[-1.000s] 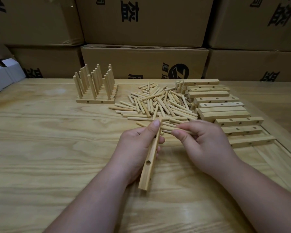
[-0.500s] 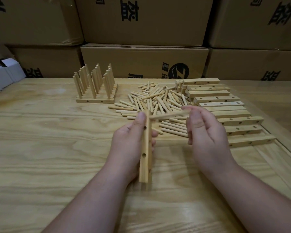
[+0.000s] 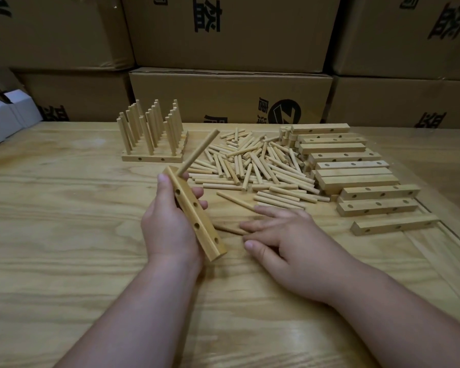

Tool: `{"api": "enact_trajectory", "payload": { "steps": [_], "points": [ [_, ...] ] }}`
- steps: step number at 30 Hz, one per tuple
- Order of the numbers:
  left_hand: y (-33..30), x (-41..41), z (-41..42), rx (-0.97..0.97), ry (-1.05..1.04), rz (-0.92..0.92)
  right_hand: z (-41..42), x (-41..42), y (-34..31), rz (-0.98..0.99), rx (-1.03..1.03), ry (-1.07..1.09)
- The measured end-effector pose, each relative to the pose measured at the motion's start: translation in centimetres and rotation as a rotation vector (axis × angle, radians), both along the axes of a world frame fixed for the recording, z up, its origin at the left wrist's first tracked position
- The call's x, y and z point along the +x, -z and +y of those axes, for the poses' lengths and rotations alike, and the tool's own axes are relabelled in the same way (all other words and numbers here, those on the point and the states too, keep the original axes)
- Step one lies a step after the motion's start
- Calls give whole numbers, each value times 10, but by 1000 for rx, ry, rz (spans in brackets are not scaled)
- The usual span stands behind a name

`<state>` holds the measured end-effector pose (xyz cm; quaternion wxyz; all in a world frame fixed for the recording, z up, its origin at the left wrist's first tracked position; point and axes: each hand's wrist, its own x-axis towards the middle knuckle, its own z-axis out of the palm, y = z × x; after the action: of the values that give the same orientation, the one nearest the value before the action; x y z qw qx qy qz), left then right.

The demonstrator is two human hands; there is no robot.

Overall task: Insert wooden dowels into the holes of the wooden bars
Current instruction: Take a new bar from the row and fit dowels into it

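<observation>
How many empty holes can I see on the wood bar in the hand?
4. They run down the bar held by the left hand: one just below the inserted dowel, two around the middle, one near the bottom end. Fingers may hide others.

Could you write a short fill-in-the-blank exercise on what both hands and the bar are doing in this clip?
1. The wooden bar is gripped by the ____ hand.
2. Exactly ____ dowel stands in the held bar.
3. The right hand lies with straight fingers on the ____, touching loose dowels.
4. The finished bars with upright dowels stand to the ____ of the dowel pile.

Missing words: left; one; table; left
</observation>
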<state>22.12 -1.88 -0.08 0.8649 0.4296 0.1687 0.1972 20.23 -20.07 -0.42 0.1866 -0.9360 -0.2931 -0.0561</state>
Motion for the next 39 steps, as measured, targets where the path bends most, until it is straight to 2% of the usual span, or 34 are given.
{"api": "enact_trajectory", "payload": {
  "steps": [4, 12, 16, 18, 23, 27, 33, 39],
  "points": [
    [0, 1, -4, 2, 73, 25, -2, 3, -2, -134, 47, 107],
    [2, 1, -9, 161, 145, 28, 0, 4, 5, -132, 78, 234],
    [1, -1, -10, 220, 156, 41, -5, 5, 3, -124, 306, 291],
    [1, -1, -11, 221, 180, 31, -6, 4, 1, -94, 390, 257],
    [3, -1, -10, 236, 220, 37, -3, -1, -1, -50, 336, 123],
    [3, -1, -10, 231, 252, 41, -4, 0, -1, -82, 354, 100],
    [0, -1, -13, 115, 385, 5, -5, 0, -1, -151, 445, 51],
    [-1, -1, -12, 111, 378, 48, -5, -1, -2, -221, 463, -27]
  ]
}}
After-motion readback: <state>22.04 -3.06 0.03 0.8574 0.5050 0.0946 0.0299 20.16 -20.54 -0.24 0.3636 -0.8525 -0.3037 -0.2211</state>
